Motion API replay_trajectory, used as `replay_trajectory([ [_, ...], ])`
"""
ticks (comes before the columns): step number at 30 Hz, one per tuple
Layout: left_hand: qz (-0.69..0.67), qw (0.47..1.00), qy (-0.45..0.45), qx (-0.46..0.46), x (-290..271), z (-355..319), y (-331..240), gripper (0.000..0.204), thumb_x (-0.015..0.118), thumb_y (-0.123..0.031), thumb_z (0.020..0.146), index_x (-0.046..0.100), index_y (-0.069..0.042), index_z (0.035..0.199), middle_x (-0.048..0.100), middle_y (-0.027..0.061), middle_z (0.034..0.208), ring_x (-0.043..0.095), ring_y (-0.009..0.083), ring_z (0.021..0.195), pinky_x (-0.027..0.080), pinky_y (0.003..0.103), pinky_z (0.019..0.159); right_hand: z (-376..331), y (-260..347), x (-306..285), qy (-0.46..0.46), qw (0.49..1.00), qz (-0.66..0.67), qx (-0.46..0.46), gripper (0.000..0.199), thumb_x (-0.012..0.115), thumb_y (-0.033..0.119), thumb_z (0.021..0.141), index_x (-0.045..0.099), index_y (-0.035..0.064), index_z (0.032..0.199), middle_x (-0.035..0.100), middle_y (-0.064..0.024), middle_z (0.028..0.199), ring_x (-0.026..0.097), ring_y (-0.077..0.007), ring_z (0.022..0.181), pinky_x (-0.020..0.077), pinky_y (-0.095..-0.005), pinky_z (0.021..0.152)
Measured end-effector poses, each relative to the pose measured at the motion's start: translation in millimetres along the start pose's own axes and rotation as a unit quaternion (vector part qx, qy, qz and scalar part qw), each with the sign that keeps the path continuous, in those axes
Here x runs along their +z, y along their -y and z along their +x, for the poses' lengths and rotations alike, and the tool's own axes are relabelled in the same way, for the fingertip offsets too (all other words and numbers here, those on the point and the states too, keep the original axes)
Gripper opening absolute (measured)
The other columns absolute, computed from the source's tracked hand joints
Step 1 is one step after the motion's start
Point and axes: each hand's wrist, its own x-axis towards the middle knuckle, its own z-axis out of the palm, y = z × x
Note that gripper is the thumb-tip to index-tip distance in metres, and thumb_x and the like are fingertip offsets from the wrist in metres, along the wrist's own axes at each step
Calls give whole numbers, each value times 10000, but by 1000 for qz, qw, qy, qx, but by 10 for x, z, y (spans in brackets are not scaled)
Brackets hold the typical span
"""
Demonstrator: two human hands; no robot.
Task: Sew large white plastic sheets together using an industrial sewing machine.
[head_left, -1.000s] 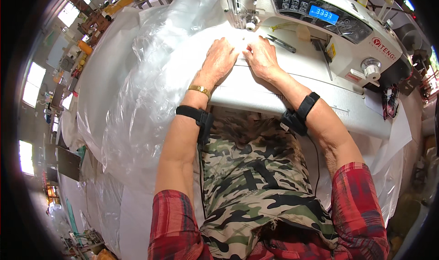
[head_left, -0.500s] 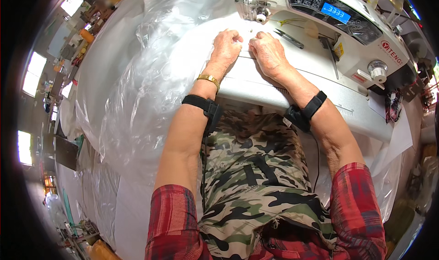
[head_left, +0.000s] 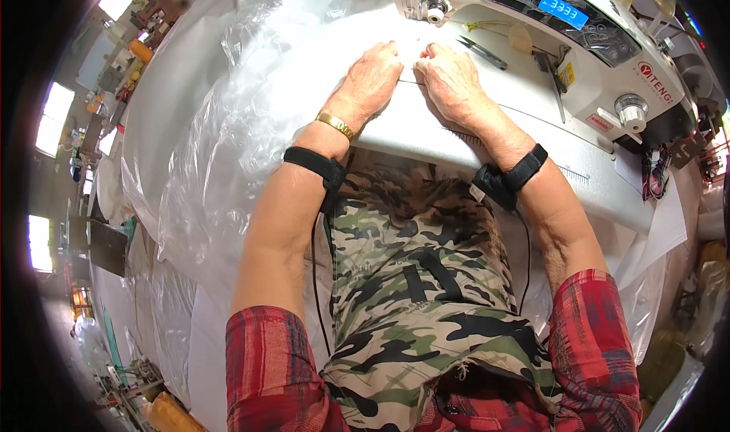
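Observation:
Both my hands are at the bed of a white sewing machine, close in front of its needle area. Bright white material lies under and beside them, its edges washed out by glare. My left hand is closed with fingers bent inward; the fingertips are partly hidden. Just across from it, my right hand is closed in a pinch, thumb against forefinger. What either hand pinches is lost in the glare. Dark thread snips rest on the bed right of my right hand.
Crinkled clear plastic sheeting spreads over the left side. A dark tool leans by the machine's body, near a lit blue display. The silver front edge of the bed carries a ruler scale. Camouflage cloth covers my lap.
My left forearm has swung outward to the left, turning the hand more sideways. My right hand stays pinched in nearly the same place. The view has shifted slightly.

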Motion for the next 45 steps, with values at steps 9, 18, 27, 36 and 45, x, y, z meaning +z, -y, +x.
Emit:
replay_trajectory([
  [9, -21, 1000, -3, -16, 89, 20, 92, 165, 510, -45, 867, 643, 25, 936, 627, 229, 1053, 595, 370, 1047, 484, 431, 936, -16, -6, 88, -46, 999, -8, -14, 178, 520, 143, 929, 661, 40, 961, 633, -146, 1018, 578, -307, 994, 446, -434, 836],
  [18, -28, 999, 9, -32, 286, 148, 204, 189, 489, -27, 854, 634, 39, 956, 633, 239, 968, 613, 387, 955, 498, 458, 873, 35, -52, 145, -15, 1000, -21, 17, 183, 518, 146, 925, 648, 27, 976, 642, -139, 1004, 582, -310, 1000, 459, -435, 854],
  [27, -13, 1000, -1, -29, 339, 227, 213, 189, 486, -43, 845, 629, 61, 911, 638, 239, 926, 623, 394, 882, 518, 460, 797, 96, -89, 140, -5, 999, -34, 19, 159, 513, 140, 918, 635, 37, 915, 643, -148, 958, 601, -325, 974, 478, -440, 841],
  [36, 4, 999, -5, -41, 409, 251, 224, 224, 476, -58, 886, 653, 34, 990, 650, 233, 1012, 631, 374, 962, 520, 450, 839, 112, -49, 69, 37, 996, -61, 48, 219, 526, 154, 905, 674, 53, 1031, 640, -148, 1019, 593, -316, 1043, 486, -460, 858],
  [45, 32, 996, 7, -80, 491, 258, 256, 231, 506, -41, 883, 654, 9, 1054, 654, 208, 1043, 634, 353, 986, 530, 432, 861, 120, -4, 95, 31, 996, -61, 58, 248, 538, 153, 902, 662, 55, 1093, 622, -145, 1090, 565, -299, 1109, 459, -468, 924],
])
